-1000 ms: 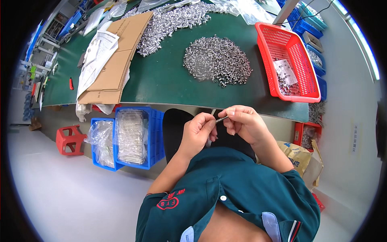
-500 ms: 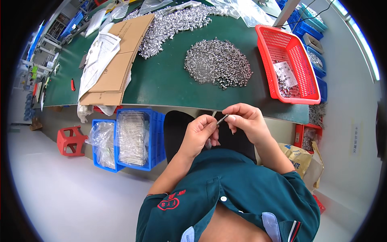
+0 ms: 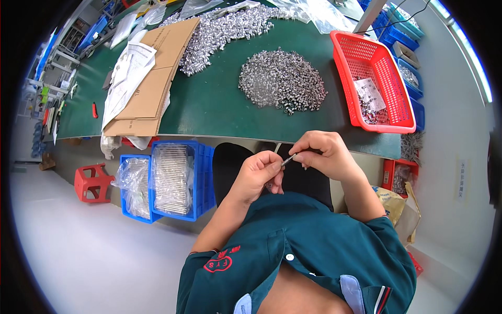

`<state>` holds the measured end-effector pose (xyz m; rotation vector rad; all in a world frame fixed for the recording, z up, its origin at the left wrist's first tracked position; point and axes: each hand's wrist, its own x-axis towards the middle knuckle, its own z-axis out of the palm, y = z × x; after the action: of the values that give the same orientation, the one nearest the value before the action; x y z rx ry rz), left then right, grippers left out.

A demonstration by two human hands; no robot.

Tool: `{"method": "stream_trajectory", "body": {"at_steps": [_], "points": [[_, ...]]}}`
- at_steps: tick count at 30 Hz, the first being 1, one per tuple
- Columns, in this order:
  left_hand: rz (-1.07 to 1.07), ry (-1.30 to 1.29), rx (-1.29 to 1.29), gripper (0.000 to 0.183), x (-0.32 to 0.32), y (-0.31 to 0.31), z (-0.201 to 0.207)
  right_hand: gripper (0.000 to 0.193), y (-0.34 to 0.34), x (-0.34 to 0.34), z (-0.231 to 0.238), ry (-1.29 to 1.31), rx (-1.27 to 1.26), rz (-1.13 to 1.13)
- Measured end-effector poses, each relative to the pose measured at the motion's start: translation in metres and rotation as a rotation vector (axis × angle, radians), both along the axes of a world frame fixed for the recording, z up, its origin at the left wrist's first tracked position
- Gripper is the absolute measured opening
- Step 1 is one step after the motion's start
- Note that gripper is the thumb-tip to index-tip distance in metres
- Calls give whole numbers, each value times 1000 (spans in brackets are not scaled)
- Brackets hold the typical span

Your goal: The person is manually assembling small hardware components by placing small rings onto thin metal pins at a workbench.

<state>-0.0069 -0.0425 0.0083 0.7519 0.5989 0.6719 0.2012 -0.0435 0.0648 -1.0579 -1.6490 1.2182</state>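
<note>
Above my lap, just short of the table's front edge, a short thin dark metal rod (image 3: pixel 288 160) spans the gap between my two hands. My left hand (image 3: pixel 261 174) pinches its lower end between thumb and curled fingers. At its upper end, thumb and forefinger of my right hand (image 3: pixel 325 155) are closed on it. Whether a small part sits on the rod is too small to make out. Beyond the hands, a round heap of small silver metal pieces (image 3: pixel 282 81) lies on the green table (image 3: pixel 209 112).
A red perforated basket (image 3: pixel 400 94) with a paper slip and some pieces stands at the right. A larger silver heap (image 3: pixel 219 39) lies farther back, beside flat cardboard (image 3: pixel 151 78). Blue crates (image 3: pixel 204 178) and a red stool (image 3: pixel 93 182) stand on the floor at left.
My right hand has tilted a little, its fingers curling more around the rod's upper end. The left hand stays nearly in place; the heaps and basket look the same.
</note>
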Motion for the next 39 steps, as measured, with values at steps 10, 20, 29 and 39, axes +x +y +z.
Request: {"method": "stream_trajectory", "body": {"at_steps": [10, 20, 29, 39], "points": [[384, 491, 739, 10, 15, -12, 19, 10, -13, -11, 6, -60, 69, -219], [-206, -225, -118, 15, 2, 5, 16, 16, 4, 8, 12, 8, 170, 135], [-26, -32, 2, 14, 7, 2, 18, 13, -10, -1, 3, 40, -27, -119], [-75, 111, 73, 16, 9, -3, 24, 10, -4, -3, 6, -206, 494, -134]]}}
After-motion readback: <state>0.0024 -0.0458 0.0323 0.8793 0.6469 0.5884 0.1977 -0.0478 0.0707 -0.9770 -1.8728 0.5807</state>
